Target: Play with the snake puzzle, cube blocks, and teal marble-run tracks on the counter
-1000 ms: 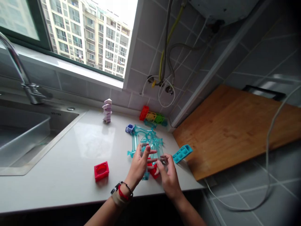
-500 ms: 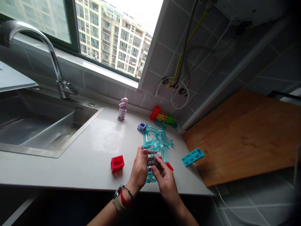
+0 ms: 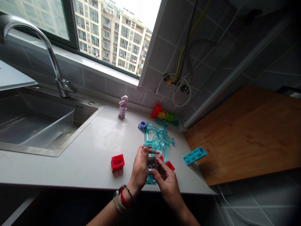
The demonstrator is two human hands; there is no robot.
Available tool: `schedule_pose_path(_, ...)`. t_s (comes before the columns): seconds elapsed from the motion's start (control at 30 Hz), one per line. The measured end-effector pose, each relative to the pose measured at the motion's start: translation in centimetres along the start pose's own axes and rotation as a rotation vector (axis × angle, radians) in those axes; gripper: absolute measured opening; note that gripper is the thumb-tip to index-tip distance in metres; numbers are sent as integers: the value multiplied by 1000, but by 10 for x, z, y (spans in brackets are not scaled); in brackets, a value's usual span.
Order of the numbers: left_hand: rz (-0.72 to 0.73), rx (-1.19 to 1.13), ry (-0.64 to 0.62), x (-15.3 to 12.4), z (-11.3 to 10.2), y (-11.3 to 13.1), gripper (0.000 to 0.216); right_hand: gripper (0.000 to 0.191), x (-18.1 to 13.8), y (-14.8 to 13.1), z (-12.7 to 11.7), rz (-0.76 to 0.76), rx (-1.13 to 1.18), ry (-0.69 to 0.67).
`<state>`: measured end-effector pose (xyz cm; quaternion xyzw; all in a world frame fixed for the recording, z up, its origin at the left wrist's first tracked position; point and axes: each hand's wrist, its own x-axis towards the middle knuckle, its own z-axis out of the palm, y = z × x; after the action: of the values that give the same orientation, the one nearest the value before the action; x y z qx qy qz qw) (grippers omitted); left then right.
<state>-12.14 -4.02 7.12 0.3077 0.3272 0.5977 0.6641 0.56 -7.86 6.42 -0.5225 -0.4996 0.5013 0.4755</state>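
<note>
My left hand (image 3: pixel 140 167) is wrapped round a clear teal plastic marble-run track piece (image 3: pixel 150 144), held lengthwise over the front of the counter. The thumb lies along its left side, and fingers show through and behind it. At the piece's lower right edge, my right hand (image 3: pixel 167 183) grips with the thumb and bent fingers. Just beyond the hands lie more teal track pieces (image 3: pixel 146 135), some curved. Partly hidden by my right hand are red blocks (image 3: pixel 170 165). Left of my hands sits a red cube block (image 3: pixel 117 162) with a round hole.
A blue-violet block (image 3: pixel 142 126) and a row of red, yellow and green blocks (image 3: pixel 162 115) stand farther back. A pale purple stack (image 3: pixel 122 107) is near the wall. The teal slotted piece (image 3: pixel 195 156) is by the wooden board (image 3: pixel 242 135). At left is a sink (image 3: pixel 53 153).
The view has shifted slightly. Both hands keep hold of the teal track piece, which is tilted a little differently; my right fingers have shifted slightly along its edge.
</note>
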Motion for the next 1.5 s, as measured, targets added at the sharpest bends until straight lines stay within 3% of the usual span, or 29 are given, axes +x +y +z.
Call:
schedule_pose_path(0.2,-57,-112,62,6,0,3,55,56,-4,5,0,-7,86,-10)
schedule_pose_path(0.37,-69,-218,98,10,-1,4,61,68,-11,20,4,-8,115,-1)
schedule_pose_path(0.53,-35,-218,-13,11,-5,4,55,68,-10,19,-2,-26,161,88)
schedule_pose_path(0.7,36,-153,-83,18,-16,14,46,66,-3,2,-28,29,233,107)
schedule_pose_path(1.03,-32,-3,-275,19,-23,20,42,60,-16,-12,-72,85,342,156)
schedule_pose_path(1.5,-87,81,-340,19,-21,18,42,59,-22,-4,-87,115,388,144)
